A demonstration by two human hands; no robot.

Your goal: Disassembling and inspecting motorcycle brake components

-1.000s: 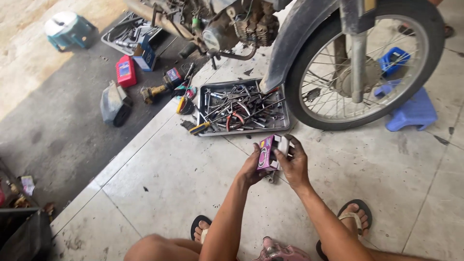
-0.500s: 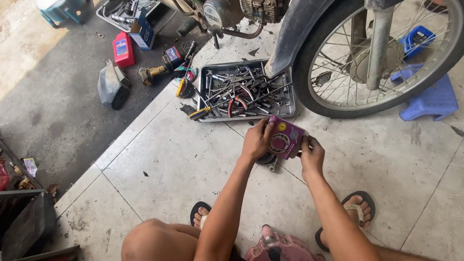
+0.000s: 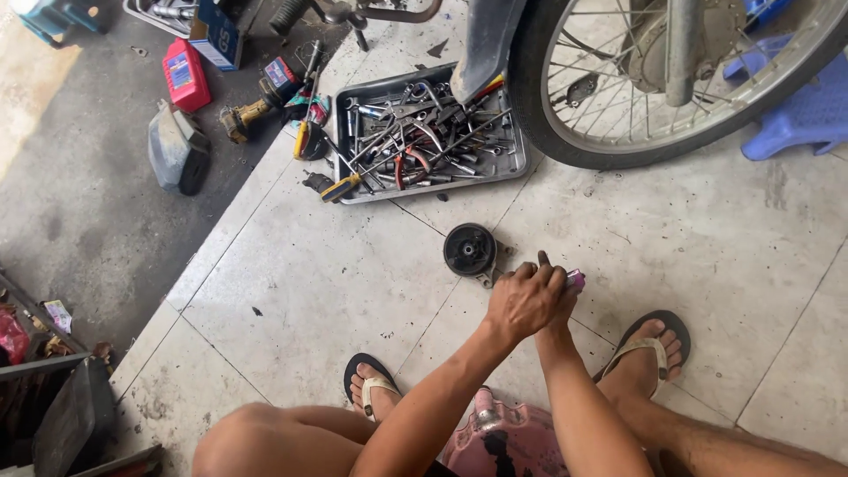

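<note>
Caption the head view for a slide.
Both hands clasp a small purple box beside a round black part near a tool tray.

- Pale tiled floor (image 3: 291, 291), dirty, meeting grey concrete (image 3: 79, 203) at left
- On tiles: grey tool tray (image 3: 433, 141), black round part (image 3: 469, 250), blue plastic stool (image 3: 799, 115)
- On concrete: red can (image 3: 185, 75), grey cover (image 3: 175, 148)

Matt grey metal tray (image 3: 521, 163), glossy tiled floor (image 3: 309, 283)

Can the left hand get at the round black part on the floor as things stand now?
Probably yes. The round black part lies on bare tile just ahead of the left hand, with nothing between them, though that hand is busy on a small purple box.
</note>
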